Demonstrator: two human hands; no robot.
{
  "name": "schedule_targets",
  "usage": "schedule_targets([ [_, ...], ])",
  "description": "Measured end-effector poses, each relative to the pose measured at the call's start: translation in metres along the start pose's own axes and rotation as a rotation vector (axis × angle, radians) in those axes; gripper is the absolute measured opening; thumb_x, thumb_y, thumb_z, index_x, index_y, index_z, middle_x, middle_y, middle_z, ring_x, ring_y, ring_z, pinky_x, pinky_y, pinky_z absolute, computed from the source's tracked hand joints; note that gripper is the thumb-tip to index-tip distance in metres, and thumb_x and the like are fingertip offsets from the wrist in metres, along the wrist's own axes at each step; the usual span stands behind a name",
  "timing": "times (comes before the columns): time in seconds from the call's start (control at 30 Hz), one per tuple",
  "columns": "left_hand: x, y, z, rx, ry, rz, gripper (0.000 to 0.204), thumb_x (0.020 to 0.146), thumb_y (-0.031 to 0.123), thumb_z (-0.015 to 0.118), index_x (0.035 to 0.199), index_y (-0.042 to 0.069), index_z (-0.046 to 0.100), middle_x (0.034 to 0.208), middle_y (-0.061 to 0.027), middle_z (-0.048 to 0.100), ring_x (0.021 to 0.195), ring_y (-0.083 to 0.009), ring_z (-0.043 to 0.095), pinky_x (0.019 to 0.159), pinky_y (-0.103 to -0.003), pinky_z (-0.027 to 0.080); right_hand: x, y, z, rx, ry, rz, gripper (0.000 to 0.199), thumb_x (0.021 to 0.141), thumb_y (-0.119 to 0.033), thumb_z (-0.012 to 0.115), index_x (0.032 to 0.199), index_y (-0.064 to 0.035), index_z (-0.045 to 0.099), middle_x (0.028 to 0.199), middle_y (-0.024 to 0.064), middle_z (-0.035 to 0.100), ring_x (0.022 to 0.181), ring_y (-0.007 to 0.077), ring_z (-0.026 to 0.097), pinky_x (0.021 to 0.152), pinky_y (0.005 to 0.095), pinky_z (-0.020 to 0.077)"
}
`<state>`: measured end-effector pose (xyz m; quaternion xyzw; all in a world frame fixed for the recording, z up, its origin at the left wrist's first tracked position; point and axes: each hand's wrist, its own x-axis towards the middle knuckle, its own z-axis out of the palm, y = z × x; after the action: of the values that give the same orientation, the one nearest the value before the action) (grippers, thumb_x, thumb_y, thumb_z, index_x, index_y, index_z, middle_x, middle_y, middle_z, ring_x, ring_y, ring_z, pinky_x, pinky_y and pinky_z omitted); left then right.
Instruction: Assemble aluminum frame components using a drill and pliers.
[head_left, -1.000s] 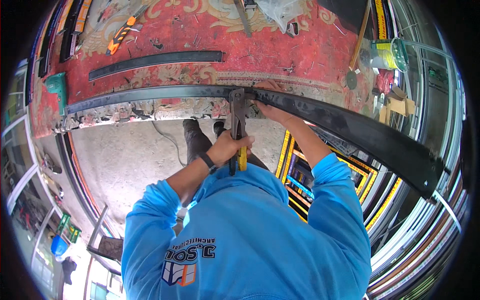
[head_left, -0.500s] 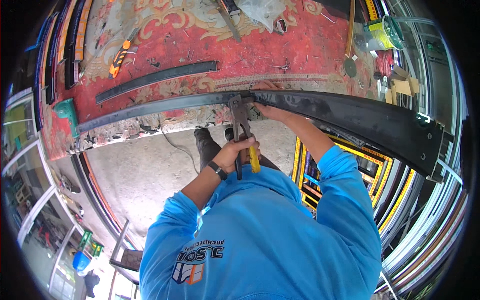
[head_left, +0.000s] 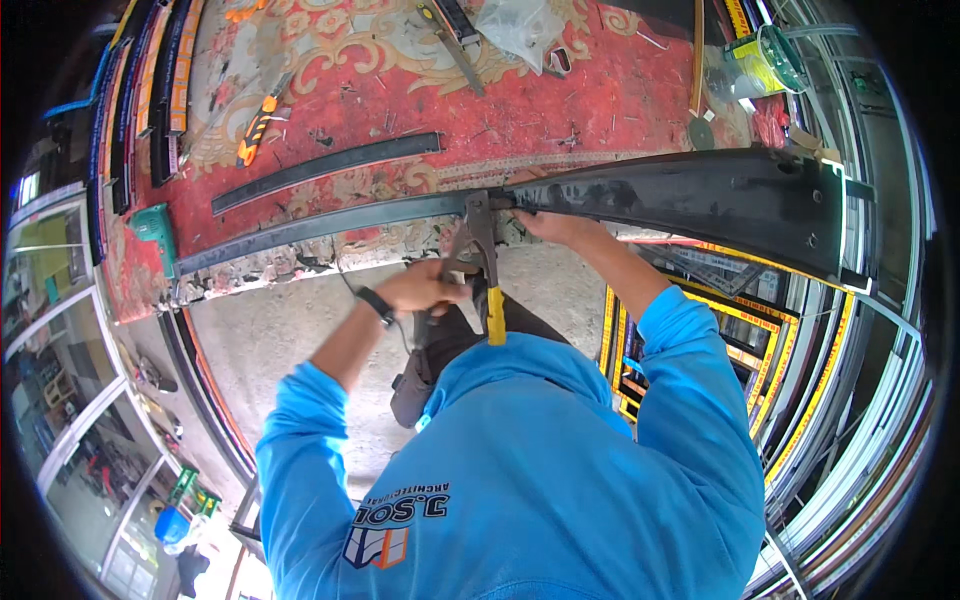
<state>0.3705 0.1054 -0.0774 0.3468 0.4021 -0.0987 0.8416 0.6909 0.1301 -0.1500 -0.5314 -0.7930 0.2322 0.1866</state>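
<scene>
Head view showed my left hand [head_left: 420, 288] clenched on the yellow-handled riveter [head_left: 482, 262], its nose pressed onto the long dark profile [head_left: 640, 195] at the red carpet's [head_left: 560, 100] edge; my right hand [head_left: 548, 225] gripped the profile; I judged the fastening unfinished

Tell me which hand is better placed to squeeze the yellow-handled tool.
Left. The left hand wraps the handles of the yellow-handled tool, whose head sits on the dark metal bar. The right hand lies on the bar beside it, probably steadying it.
</scene>
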Motion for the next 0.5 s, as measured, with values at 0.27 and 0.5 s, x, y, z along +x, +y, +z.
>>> schedule_targets([
  [0.27, 0.048, -0.021, 0.093, -1.121, -0.248, 0.384, 0.033, 0.096, 0.013, 0.068, 0.127, 0.008, 0.055, 0.109, -0.0112, 0.064, 0.105, -0.028, 0.064, 0.096, -0.049, 0.051, 0.019, -0.035, -0.03, 0.011, -0.016, -0.013, 0.04, 0.075, -0.013, 0.079, 0.111, -0.012, 0.062, 0.109, 0.0077, 0.064, 0.107, 0.0327, 0.064, 0.09, 0.0464, 0.0512],
  [0.5, 0.041, -0.013, 0.091, -0.804, 0.115, 0.31, 0.02, 0.097, 0.022, 0.073, 0.095, 0.011, 0.056, 0.072, -0.0005, 0.053, 0.061, -0.0161, 0.057, 0.059, -0.035, 0.051, 0.009, -0.017, -0.013, -0.025, -0.021, -0.004, 0.038, 0.077, -0.014, 0.079, 0.112, -0.0119, 0.063, 0.109, 0.0092, 0.064, 0.108, 0.0341, 0.063, 0.091, 0.0466, 0.0504],
])
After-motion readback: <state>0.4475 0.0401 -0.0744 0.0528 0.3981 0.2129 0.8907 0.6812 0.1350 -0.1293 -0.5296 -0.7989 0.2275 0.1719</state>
